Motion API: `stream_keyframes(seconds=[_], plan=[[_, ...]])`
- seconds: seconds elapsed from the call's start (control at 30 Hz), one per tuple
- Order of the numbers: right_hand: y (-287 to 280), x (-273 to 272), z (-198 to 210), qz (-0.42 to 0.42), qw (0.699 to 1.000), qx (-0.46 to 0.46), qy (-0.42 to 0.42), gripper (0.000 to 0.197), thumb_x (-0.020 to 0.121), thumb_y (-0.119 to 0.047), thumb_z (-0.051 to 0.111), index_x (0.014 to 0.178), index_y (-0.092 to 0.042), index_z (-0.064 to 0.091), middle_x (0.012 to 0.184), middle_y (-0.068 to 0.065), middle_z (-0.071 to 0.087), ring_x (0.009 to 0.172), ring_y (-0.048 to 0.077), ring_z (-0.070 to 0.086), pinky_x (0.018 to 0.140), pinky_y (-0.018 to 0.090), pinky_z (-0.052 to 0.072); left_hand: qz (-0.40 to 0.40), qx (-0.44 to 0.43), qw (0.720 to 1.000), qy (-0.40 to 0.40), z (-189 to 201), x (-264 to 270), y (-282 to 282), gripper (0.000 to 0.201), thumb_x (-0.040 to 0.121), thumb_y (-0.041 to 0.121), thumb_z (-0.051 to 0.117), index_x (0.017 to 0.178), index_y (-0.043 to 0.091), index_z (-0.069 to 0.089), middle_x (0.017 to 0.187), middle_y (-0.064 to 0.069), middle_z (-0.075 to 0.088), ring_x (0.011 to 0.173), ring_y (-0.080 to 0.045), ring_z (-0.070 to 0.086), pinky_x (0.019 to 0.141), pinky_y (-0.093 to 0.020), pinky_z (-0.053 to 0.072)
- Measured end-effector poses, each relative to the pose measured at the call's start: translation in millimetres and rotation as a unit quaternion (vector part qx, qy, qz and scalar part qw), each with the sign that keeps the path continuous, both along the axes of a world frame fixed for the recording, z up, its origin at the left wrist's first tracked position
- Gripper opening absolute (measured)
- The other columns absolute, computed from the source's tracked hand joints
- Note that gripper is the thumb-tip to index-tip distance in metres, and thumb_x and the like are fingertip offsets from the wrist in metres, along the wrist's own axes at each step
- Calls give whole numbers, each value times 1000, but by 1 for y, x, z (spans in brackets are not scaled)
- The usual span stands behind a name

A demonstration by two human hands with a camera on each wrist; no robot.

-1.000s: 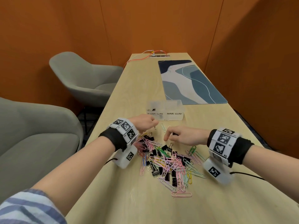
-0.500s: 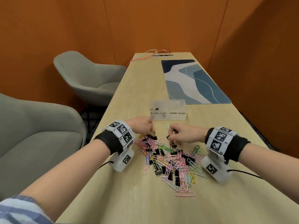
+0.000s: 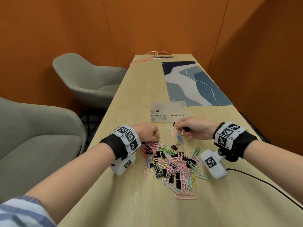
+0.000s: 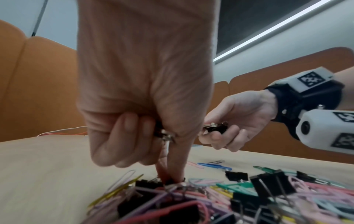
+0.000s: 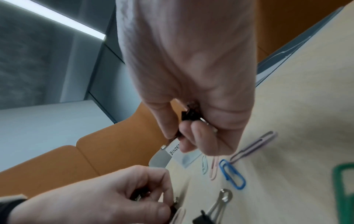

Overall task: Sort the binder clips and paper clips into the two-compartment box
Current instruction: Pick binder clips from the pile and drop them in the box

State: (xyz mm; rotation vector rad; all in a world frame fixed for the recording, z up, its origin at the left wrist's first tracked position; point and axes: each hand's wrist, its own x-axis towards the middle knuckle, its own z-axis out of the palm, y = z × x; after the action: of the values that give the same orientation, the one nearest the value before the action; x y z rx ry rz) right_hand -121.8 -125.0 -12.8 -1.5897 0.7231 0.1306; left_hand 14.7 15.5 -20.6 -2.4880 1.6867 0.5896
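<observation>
Down at the pile's left edge, the left hand (image 3: 148, 132) pinches a black binder clip (image 4: 153, 182) between thumb and forefinger (image 4: 179, 160), with more clips tucked under its curled fingers. The right hand (image 3: 194, 129), raised just off the bench (image 3: 124, 202), holds black binder clips (image 4: 216, 130) in its curled fingers. Directly beyond its fingertips stands the clear two-compartment box (image 3: 168, 114), labelled BINDER CLIPS and PAPER CLIPS, with a few black clips in the left compartment. Between the two hands lie loose paper clips (image 3: 179, 138) and one binder clip (image 3: 175, 146); the tangled main pile (image 3: 173, 164) spreads nearer the person. Only the wrist views show the clips hidden in each palm. A blue patterned mat (image 3: 195, 84) lies beyond the box, grey chairs (image 3: 88, 79) left.
</observation>
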Motion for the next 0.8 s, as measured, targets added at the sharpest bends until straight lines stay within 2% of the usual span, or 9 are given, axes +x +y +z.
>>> stream_keyframes(seconds=[0.1,0.13,0.23,0.33,0.47,0.57,0.63,0.7,0.8], plan=[[-2,5,3,-5,1000,19,-4,9,95,-11,50,86,-12,51,79,7,57,45,8,31,37,16,28,1,3,1000,-6,0,-2,-2,28,95,26,51,113,6,56,117,-12,62,101,-27,57,79,-29,40],[-4,7,5,-10,1000,24,-6,8,95,-10,50,87,-10,52,81,7,58,45,7,31,36,15,28,3,-1,1000,-6,1,-1,-2,28,95,26,50,114,5,55,115,-12,62,102,-28,57,79,-30,40],[-9,15,12,-30,999,32,-21,13,93,-4,51,80,-8,52,80,10,61,42,5,31,35,13,26,8,-12,1000,10,6,1,-1,28,95,27,51,115,7,54,100,-6,57,88,-21,51,75,-28,39],[-12,22,15,-39,998,30,-35,18,92,1,51,75,-7,52,77,11,60,35,2,33,34,12,25,7,2,999,39,7,4,0,34,91,29,59,119,11,51,93,-2,51,87,-20,49,76,-28,40],[-9,22,9,-45,998,26,-26,16,93,3,46,87,-9,55,73,10,54,36,4,31,34,12,23,-9,19,999,45,4,1,1,36,88,22,64,118,9,50,81,3,46,84,-20,47,72,-27,36],[-6,19,0,-51,998,37,-8,23,94,1,39,92,-11,59,69,6,47,35,5,30,34,14,22,-33,17,999,25,5,-4,-1,33,90,20,61,118,6,51,92,0,49,84,-18,44,71,-24,32],[-6,17,-2,-61,997,53,-1,25,94,-3,36,91,-9,60,68,4,44,34,6,32,34,15,24,-40,27,999,5,5,-6,-3,35,92,21,57,121,5,49,107,-7,56,88,-21,47,74,-25,34],[-7,14,0,-71,995,71,6,26,95,-5,35,88,-9,60,67,2,42,36,7,32,35,16,26,-38,36,999,-15,4,-6,-5,36,94,21,53,124,4,47,120,-13,58,99,-27,54,78,-29,39],[-12,14,8,-78,994,79,14,27,95,-7,34,87,-10,59,65,0,41,40,7,30,41,17,29,-31,31,999,-24,0,-5,-7,34,94,18,49,125,3,48,124,-16,58,111,-30,56,84,-32,43]])
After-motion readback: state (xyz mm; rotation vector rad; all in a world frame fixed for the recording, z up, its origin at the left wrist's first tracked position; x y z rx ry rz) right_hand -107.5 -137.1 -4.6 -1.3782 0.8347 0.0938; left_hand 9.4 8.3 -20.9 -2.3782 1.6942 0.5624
